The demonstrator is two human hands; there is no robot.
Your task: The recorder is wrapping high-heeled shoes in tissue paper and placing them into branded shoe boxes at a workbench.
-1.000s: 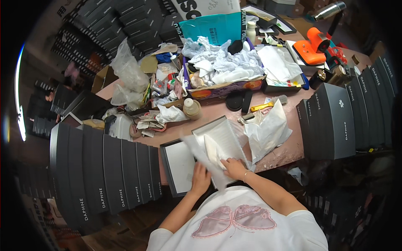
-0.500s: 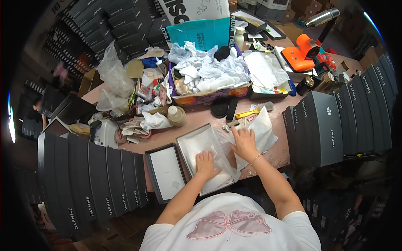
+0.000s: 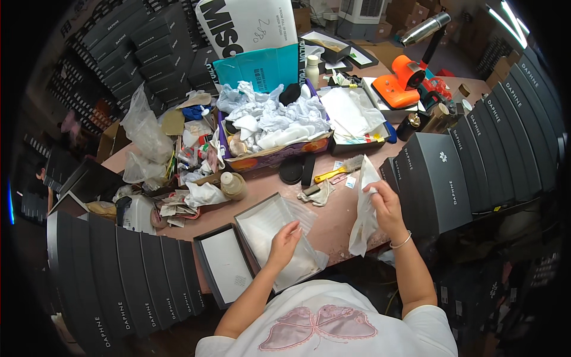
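Observation:
A white sheet of tissue paper (image 3: 364, 223) hangs from my right hand (image 3: 388, 209), whose fingers are pinched on it over the table's right front. My left hand (image 3: 284, 243) hovers over an open grey shoe box (image 3: 253, 209) with its fingers loosely stretched out and nothing seen in them. Inside the box lie white tissue and a translucent wrapping sheet (image 3: 300, 220) that reaches over its right side. What lies under the wrapping is hidden. The dark-rimmed box lid (image 3: 223, 256) lies to the left, white inside face up.
A yellow-handled brush (image 3: 330, 174), a small cloth (image 3: 321, 193) and a capped bottle (image 3: 233, 185) lie or stand beyond the box. Behind them a purple carton (image 3: 279, 156) overflows with crumpled paper. Stacks of dark shoe boxes flank me at left (image 3: 128, 273) and right (image 3: 437, 184).
My right hand has lifted the tissue paper off the table and moved right, baring the brush and cloth. My left hand has risen off the wrapping in the box.

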